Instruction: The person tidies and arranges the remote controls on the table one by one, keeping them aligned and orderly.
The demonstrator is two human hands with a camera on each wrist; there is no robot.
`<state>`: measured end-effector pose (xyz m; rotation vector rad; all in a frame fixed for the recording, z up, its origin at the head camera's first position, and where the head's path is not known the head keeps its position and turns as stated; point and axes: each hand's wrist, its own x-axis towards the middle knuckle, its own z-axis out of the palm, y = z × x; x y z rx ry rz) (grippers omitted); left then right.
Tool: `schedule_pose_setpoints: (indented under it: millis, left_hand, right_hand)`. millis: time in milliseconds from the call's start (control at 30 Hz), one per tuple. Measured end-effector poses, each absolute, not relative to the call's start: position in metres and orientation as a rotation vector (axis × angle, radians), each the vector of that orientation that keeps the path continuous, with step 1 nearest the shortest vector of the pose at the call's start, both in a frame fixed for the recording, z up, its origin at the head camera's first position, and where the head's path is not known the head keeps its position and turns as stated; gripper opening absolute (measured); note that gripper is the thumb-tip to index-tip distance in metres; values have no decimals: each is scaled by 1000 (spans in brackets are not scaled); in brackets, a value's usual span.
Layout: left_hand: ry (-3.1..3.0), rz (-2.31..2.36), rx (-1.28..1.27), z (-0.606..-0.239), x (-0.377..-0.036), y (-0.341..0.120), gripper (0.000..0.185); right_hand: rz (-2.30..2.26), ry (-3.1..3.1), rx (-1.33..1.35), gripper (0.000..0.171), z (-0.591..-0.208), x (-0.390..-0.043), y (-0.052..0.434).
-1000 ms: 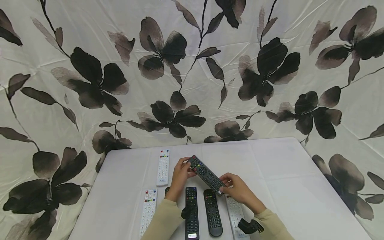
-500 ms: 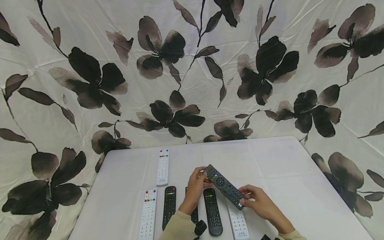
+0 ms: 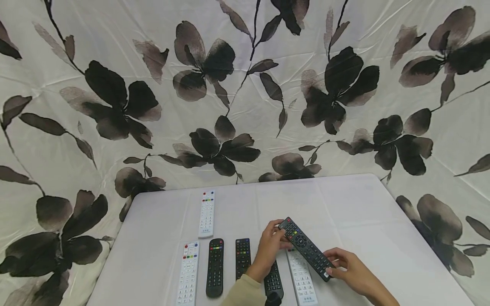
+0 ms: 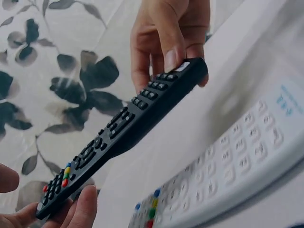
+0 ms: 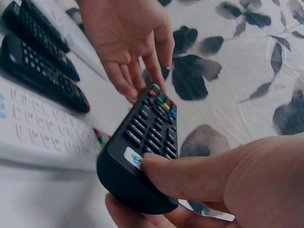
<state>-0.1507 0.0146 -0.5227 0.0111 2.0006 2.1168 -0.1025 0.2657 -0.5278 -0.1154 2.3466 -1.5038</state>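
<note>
A black remote control [image 3: 306, 248] with coloured buttons near its top is held slantwise above the table by both hands. My left hand [image 3: 268, 248] grips its upper end, the end with the red button. At the lower end, my right hand [image 3: 350, 270] pinches it, the thumb lying by a white label, as the right wrist view shows. Below the held remote lies a white remote [image 3: 301, 276], partly covered by it. Another black remote [image 3: 273, 282] is half hidden behind the left wrist.
On the white table [image 3: 356, 212], a white remote [image 3: 187, 272], a black remote [image 3: 215, 267] and another black remote [image 3: 243, 255] lie in a row to the left. One more white remote [image 3: 206, 214] lies farther back. A floral cloth [image 3: 229, 85] hangs behind the table.
Both hands have moved to the right and nearer the front with the black remote between them. The black remotes on the left, earlier partly covered by the left arm, show more now.
</note>
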Motion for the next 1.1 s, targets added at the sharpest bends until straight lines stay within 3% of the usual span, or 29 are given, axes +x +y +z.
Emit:
schedule_pose_setpoints:
  millis: [1100]
  left_hand:
    - [1877,2085,23,-527,-150,75,62]
  right_hand:
    - [-1520,2188,-116,57,-554,-86,306]
